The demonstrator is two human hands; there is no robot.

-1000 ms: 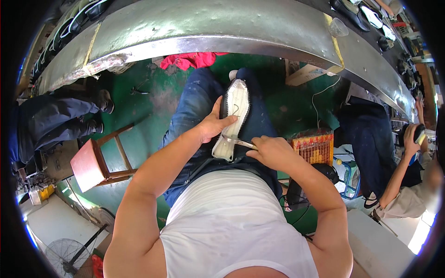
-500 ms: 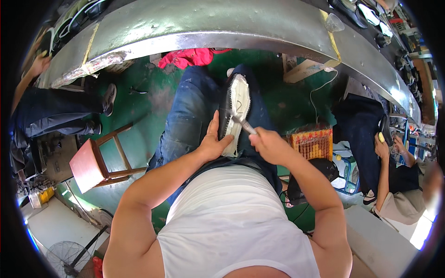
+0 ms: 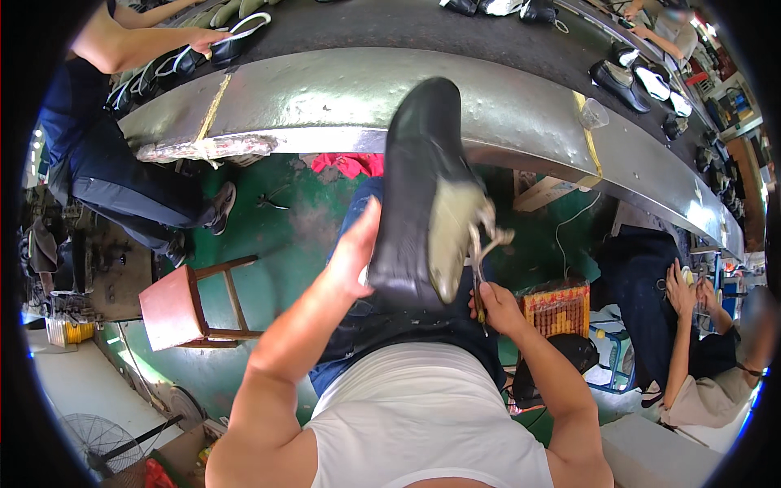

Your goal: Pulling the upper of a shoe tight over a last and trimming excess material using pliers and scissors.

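A black leather shoe (image 3: 419, 146) hangs raised over my lap, toe pointing away and its black upper showing. Its pale greenish-grey inside or last (image 3: 457, 228) shows on the right, partly smeared by motion. My left hand (image 3: 355, 248) grips the shoe's left side, thumb near the closer end; some of its fingers are hidden behind. In my right hand (image 3: 498, 307) are metal pincers (image 3: 478, 268), closed in by my fingers just right of the shoe. Their jaw end is close to the shoe's edge; whether it touches, I cannot tell.
A metal-edged bench (image 3: 317, 93) crosses ahead, with several shoes (image 3: 622, 85) on its dark top. A wooden stool (image 3: 173, 307) stands left, a beaded seat (image 3: 556, 313) right. One co-worker (image 3: 122, 154) stands at left; another (image 3: 708, 358) sits at right. Red cloth (image 3: 350, 164) lies under the bench.
The shoe went from lying pale bottom up on my lap to being raised, black upper showing. My right hand and tool moved right, off the sole. The left co-worker's hand reaches the shoes.
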